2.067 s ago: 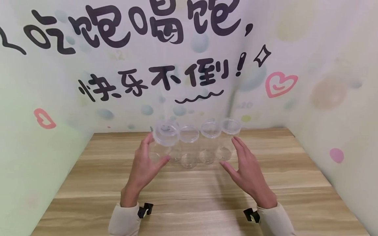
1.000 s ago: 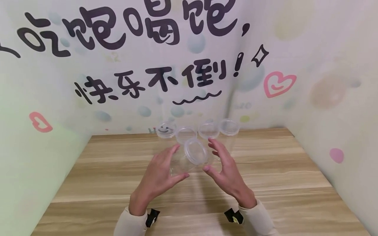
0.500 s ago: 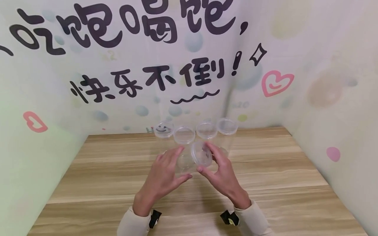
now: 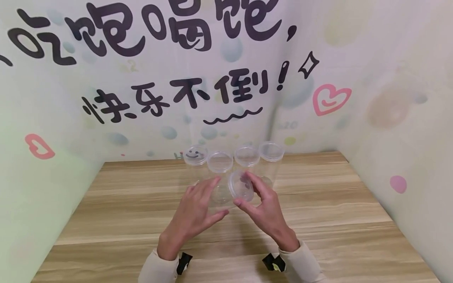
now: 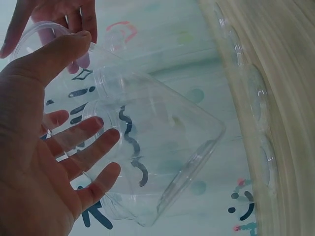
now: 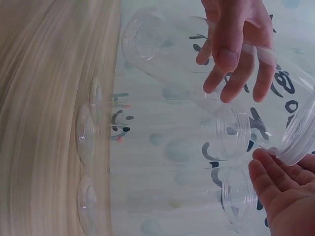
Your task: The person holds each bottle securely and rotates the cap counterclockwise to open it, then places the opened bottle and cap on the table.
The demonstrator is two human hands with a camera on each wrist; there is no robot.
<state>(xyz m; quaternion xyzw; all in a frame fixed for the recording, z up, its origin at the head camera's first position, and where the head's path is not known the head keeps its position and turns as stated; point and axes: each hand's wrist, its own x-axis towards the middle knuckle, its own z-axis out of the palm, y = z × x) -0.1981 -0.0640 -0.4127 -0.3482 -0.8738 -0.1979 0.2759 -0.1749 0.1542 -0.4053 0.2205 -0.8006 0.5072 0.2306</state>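
- Evidently the left hand (image 4: 192,206) is grasping the jar (image 5: 162,128) round its body, thumb on one side and fingers spread along the other, probably because so broad a clasp is bearing the weight and steadying the tilt.
- The right hand (image 4: 263,202) is pinching the lid (image 4: 241,186) between its thumb and fingertips; that hold is looking lighter, perhaps since the left is carrying most of the load.
- The jar is hanging aslant in the air between both hands, above the table (image 4: 141,220), its base pointing down to the left and its lid end leaning up to the right, presumably to bring the lid within the right hand's easy reach.
- Both palms are facing inward, the wrists are angling toward each other, and the forearms, in pale sleeves (image 4: 158,267), are reaching forward in a roughly mirrored pose.
- Beyond the hands, four other jars (image 4: 246,156) are standing upright in a close row before the backdrop (image 4: 233,135), likely set back so that the hands are having working room in front.
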